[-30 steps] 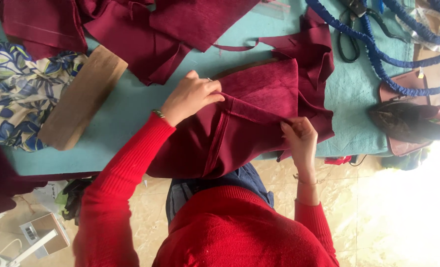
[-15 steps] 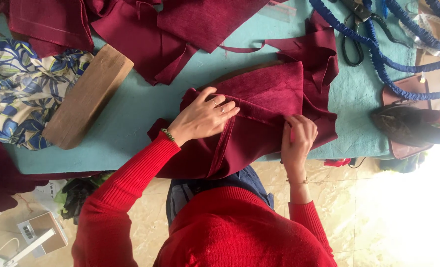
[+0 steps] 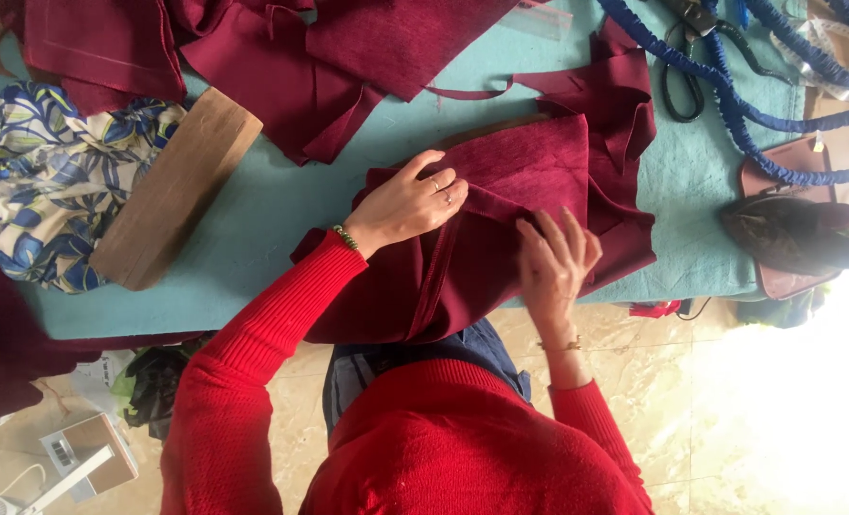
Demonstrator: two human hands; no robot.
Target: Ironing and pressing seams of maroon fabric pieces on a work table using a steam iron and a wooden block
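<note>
One label is seen: a small white sticker with dark markings (image 3: pixel 63 452), fixed on the upper face of a tan, box-like device (image 3: pixel 89 455) that stands on the floor at the near left, below the edge of the surface. The markings are too small to be made out. No packages, signs or screens are seen on the teal surface (image 3: pixel 281 205).

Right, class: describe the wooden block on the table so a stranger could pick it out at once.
Start at the teal table. To one side of the dark red cloth under both hands, a floral fabric lies bunched. The wooden block leans against it: the only plain brown, hard, straight-edged slab among soft cloths.
</note>
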